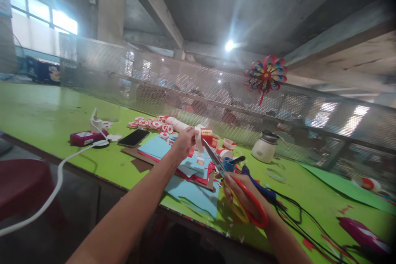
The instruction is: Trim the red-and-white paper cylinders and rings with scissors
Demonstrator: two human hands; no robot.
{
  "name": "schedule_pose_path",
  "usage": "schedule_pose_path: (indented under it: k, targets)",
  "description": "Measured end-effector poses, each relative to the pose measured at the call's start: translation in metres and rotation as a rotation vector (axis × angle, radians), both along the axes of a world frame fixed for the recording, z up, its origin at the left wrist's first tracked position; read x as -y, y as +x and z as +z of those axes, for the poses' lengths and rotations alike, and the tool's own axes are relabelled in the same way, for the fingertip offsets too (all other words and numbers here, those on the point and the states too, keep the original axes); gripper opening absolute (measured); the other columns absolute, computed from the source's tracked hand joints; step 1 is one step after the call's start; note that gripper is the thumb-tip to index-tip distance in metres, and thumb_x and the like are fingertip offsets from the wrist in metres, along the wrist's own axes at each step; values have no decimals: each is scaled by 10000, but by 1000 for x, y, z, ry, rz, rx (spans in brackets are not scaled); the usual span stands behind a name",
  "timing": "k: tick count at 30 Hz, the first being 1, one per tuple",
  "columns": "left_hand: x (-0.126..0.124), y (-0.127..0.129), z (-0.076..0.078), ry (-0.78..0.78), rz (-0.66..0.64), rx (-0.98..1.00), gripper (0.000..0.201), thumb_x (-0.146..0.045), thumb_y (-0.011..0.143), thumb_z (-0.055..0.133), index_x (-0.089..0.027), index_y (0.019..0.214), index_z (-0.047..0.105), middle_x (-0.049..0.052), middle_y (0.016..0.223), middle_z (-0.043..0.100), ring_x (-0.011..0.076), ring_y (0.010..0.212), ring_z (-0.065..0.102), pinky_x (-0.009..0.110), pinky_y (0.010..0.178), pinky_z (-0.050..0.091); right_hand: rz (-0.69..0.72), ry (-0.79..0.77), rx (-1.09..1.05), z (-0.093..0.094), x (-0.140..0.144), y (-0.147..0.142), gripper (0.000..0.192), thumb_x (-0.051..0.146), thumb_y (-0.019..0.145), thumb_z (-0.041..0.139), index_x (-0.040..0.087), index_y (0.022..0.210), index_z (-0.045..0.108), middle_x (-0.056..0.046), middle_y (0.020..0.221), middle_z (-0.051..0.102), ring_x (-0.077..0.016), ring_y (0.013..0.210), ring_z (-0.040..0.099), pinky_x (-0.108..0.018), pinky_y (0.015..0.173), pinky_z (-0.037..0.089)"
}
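My left hand [185,140] is closed in a pinch on a red, gold and white paper cup [206,135], whose white side hangs down as a strip. In my right hand [238,185] is a pair of scissors [213,157] with red and yellow handles. The blades point up and left, their tips close beside the cup; whether they touch it I cannot tell. Below my hands lie light blue paper sheets [154,148], with red paper and brown card under them. A long stack of paper cups [178,124] lies just behind my left hand.
Round red-and-white pieces [156,125] are heaped at the back, near a phone [133,137] and a purple box [88,137] with a white cable. Rightward are a blue container [229,165], a cream kettle [264,147], black cords [297,214] and green paper [343,185]. A mesh partition [192,86] borders the table.
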State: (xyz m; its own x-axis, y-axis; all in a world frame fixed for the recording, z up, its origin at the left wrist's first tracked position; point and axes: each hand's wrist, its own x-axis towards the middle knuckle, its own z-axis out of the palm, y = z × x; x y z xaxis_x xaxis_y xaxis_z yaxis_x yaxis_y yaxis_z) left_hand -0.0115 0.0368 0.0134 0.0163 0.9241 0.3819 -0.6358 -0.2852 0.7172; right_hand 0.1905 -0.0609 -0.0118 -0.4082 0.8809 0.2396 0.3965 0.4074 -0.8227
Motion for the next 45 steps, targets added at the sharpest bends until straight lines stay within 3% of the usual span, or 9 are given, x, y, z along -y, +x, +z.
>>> schedule_pose_path:
  k: [5,9,15,20,27,29,33,39,45]
  targets:
    - [6,-11,5,181,97,-101,198,-189,643,630,-191,783,490,-41,620,605,104,492,550,195,469,388,-3,218,77,13,6,10,406,499,881,415,169,700,566,16,524,520,-125,503,513,-248,542,421]
    - [12,-11,4,254,-64,-219,241,-210,644,684,-184,811,512,-17,690,639,105,545,566,190,493,381,-162,370,-28,28,8,9,293,432,854,507,174,768,614,-4,595,590,-150,588,557,-264,621,444]
    - [22,-2,0,361,-226,-519,232,-308,690,696,-150,823,591,22,695,633,83,549,523,189,479,328,-158,284,-311,33,-18,-6,327,387,792,594,201,1060,608,-50,973,645,-188,776,616,-320,713,496]
    - [20,9,-5,339,-284,-669,292,-356,710,672,-140,900,624,35,707,625,87,545,509,199,474,335,-190,228,-497,16,-30,-17,354,299,698,692,201,1028,611,-22,885,671,-201,823,626,-330,740,498]
    - [15,15,-2,308,363,-561,267,-375,730,630,-129,628,617,13,580,595,102,572,520,235,595,400,-279,104,-893,5,-39,-9,359,221,630,716,208,974,614,17,743,681,-173,686,650,-295,615,540]
    - [21,17,-3,319,251,-743,374,-411,760,582,-127,516,597,22,495,566,100,497,490,234,535,378,-279,25,-998,8,-45,-3,364,191,605,717,201,950,603,20,695,680,-168,623,653,-294,571,549]
    - [30,29,-13,243,-404,-1155,351,-448,711,628,-125,581,674,60,526,621,132,472,537,246,494,390,-268,-16,-1040,12,-54,8,326,181,608,703,198,915,598,19,655,679,-176,597,662,-315,567,565]
    - [29,40,-20,160,-430,-632,437,-358,691,695,-209,1098,640,122,1108,639,212,923,611,263,677,449,-206,-53,-1018,13,-49,3,295,190,616,694,199,895,597,-8,700,691,-214,671,676,-354,597,570]
    - [24,39,-19,138,-281,-500,356,-285,642,749,-122,953,690,143,970,673,208,882,611,302,789,428,-258,-75,-1037,16,-39,-4,298,166,607,675,210,889,587,22,707,682,-164,624,654,-287,565,550]
